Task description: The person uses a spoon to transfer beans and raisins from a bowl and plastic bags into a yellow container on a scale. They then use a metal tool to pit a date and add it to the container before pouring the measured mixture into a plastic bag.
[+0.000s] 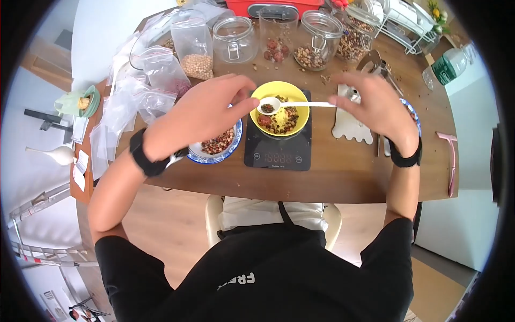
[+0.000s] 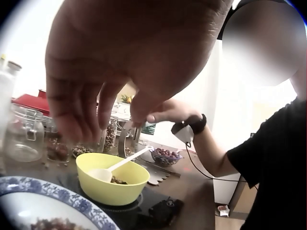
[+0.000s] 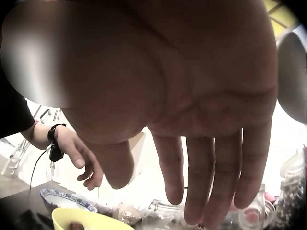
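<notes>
white spoon point(image 1: 308, 104) in yellow bowl point(image 2: 108, 194), handle jutting past rim toward right; unheld. bowl sits on black scale point(image 1: 279, 145), mixed beans point(image 1: 284, 126) inside. left hand point(image 1: 203, 110) above bowl, grip spread, fingers loose. right hand point(image 1: 378, 102) over handle end, grip spread, fingers straight. blue-and-white bowl point(image 2: 48, 193) on surface point(image 1: 343, 174), near scale's left.

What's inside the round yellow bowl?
The round yellow bowl holds a loose mix of dark, reddish and tan pieces, plus the head of a long-handled white spoon with dark bits in it. The spoon's head and upper pieces hide whatever lies beneath.
</notes>
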A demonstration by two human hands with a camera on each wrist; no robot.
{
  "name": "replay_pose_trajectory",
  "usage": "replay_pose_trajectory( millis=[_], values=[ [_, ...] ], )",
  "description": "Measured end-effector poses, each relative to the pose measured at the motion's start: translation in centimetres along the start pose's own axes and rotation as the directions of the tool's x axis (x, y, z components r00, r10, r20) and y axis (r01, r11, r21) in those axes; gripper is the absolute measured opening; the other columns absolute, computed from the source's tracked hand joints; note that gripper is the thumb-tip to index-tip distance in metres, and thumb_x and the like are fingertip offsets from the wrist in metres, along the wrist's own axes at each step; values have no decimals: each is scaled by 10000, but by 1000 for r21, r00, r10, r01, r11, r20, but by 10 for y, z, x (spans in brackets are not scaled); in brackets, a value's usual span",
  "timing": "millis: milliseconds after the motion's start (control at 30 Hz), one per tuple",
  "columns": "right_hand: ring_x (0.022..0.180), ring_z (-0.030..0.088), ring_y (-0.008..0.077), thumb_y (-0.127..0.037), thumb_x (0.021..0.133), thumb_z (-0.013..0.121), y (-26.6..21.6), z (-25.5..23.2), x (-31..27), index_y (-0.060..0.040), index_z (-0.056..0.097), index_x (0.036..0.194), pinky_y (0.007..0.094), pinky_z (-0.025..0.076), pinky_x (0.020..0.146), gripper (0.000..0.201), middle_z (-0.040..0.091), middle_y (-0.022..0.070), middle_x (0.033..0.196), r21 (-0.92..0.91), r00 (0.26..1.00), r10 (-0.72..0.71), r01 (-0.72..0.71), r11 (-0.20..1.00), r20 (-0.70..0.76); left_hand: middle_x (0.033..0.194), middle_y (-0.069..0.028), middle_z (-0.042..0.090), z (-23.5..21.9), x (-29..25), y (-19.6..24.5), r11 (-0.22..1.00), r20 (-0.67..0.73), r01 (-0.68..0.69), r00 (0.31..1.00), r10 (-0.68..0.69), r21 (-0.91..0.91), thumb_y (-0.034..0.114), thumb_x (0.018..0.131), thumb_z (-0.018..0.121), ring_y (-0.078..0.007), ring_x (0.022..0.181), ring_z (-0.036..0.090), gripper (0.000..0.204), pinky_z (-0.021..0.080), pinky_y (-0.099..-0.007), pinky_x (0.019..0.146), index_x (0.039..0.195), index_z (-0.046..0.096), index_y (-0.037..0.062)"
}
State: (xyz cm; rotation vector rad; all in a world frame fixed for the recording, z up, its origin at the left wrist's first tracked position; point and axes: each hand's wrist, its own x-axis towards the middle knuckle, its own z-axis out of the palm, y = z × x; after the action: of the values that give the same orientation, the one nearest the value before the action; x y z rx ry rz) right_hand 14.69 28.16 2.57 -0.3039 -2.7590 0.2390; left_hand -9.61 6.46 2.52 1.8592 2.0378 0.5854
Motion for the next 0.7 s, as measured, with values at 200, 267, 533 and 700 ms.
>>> replay_pose_trajectory(
  millis=[200, 267, 533, 700],
  values=[
    [798, 677, 377, -305, 874, 747, -1, 7, -10, -6, 708, 1018, 444, 516, 708, 334, 685, 207, 795, 96, 887, 267, -324, 941, 376, 976, -161, 716, 23, 52, -49, 996, 140, 50, 988, -60, 68, 352, 988, 583, -301, 889, 690, 435, 534, -392, 794, 1226, 622, -9],
    [778, 678, 368, -281, 878, 745, -2, 9, -10, -5, 710, 1013, 431, 517, 693, 308, 684, 203, 784, 110, 889, 264, -325, 939, 374, 971, -172, 722, 24, 63, -55, 993, 208, 64, 975, -83, 98, 361, 982, 574, -315, 890, 691, 442, 531, -404, 795, 1211, 634, -12],
    [628, 557, 116, -101, 843, 789, -15, 0, 6, -40, 723, 1038, 279, 454, 587, 215, 640, 39, 718, 376, 975, 216, -216, 901, 41, 786, -175, 700, 29, 81, -54, 994, 457, 80, 888, -40, -69, 197, 915, 522, -296, 740, 693, 293, 523, -408, 698, 981, 658, -54],
    [611, 439, 9, -79, 879, 770, -35, 17, 33, -37, 704, 947, 208, 352, 542, 104, 548, -63, 657, 679, 984, 163, -73, 731, -69, 729, -144, 672, 30, 89, -55, 996, 479, 49, 878, -5, -80, 175, 904, 503, -244, 682, 672, 277, 521, -386, 663, 946, 645, -59]
  ],
)
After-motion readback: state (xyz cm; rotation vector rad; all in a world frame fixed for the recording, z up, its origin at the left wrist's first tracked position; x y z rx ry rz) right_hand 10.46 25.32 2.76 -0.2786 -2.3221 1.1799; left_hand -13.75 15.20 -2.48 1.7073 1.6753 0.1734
